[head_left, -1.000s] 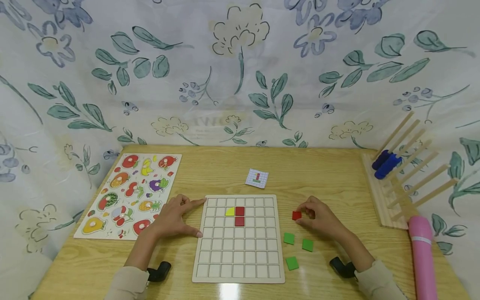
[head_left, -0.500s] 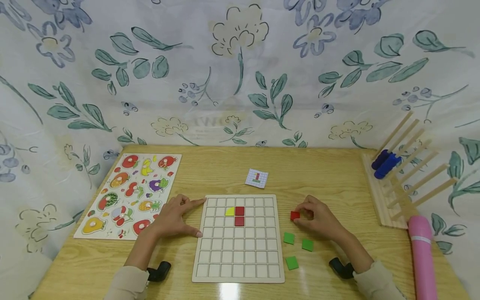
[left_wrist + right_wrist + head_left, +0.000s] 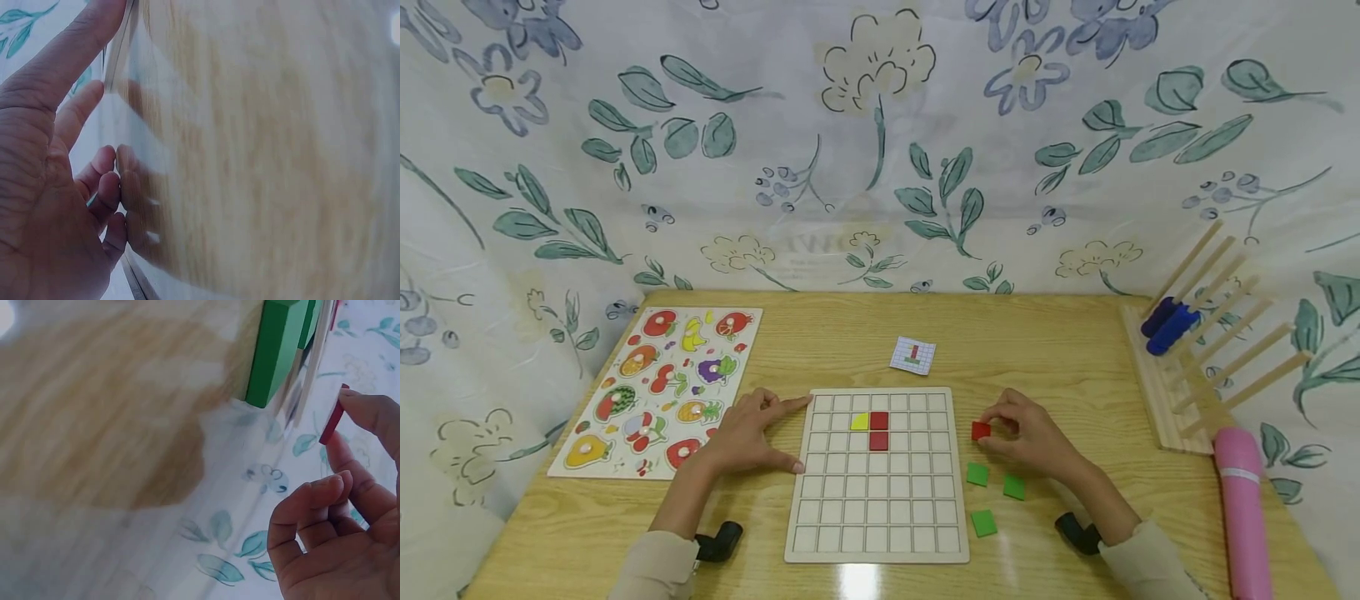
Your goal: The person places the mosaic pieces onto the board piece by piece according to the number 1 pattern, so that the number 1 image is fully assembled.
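Grid board (image 3: 877,510) lies with the left hand (image 3: 747,437), grasping nothing, touching its left edge with straight thumb and forefinger, while the right hand (image 3: 1027,431), pinching a red square tile (image 3: 979,431), has edged leftward, bringing that tile nearer the board's right side but not onto it, so tile-laying appears unfinished.

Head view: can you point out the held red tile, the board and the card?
Held red tile (image 3: 980,430): head view, on its exposed face.
Board (image 3: 877,487): head view, on a bare square near its middle.
Card (image 3: 913,356): head view, middle of its printed face.
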`<move>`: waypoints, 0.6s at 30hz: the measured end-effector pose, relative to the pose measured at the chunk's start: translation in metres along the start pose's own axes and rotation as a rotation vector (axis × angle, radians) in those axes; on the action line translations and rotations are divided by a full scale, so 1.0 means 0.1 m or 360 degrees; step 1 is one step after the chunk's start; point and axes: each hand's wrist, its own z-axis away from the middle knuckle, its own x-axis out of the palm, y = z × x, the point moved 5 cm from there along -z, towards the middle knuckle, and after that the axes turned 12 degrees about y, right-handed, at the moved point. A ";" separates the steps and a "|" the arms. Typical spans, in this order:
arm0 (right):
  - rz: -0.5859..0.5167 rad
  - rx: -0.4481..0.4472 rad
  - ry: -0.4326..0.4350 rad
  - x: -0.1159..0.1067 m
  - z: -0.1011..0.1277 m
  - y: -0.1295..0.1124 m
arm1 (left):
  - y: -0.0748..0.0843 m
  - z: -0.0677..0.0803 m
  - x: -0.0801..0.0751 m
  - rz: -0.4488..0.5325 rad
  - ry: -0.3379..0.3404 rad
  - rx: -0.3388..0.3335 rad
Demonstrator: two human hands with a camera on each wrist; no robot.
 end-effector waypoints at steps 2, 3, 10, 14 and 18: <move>-0.0003 0.0007 -0.0004 0.01 0.00 -0.01 | 0.00 0.00 0.00 0.0000 -0.0002 -0.0001; -0.0003 0.0012 -0.0005 0.01 0.00 -0.02 | 0.00 0.00 0.00 0.0000 -0.0001 -0.0001; -0.0025 0.0024 -0.0029 0.07 -0.04 -0.11 | 0.00 0.00 -0.01 -0.0002 0.0003 -0.0004; -0.0041 0.0009 -0.0035 0.11 -0.07 -0.18 | -0.01 0.00 -0.01 0.0000 -0.0004 -0.0006; -0.0055 0.0026 -0.0052 0.16 -0.10 -0.25 | -0.01 0.00 0.00 0.0002 -0.0013 -0.0006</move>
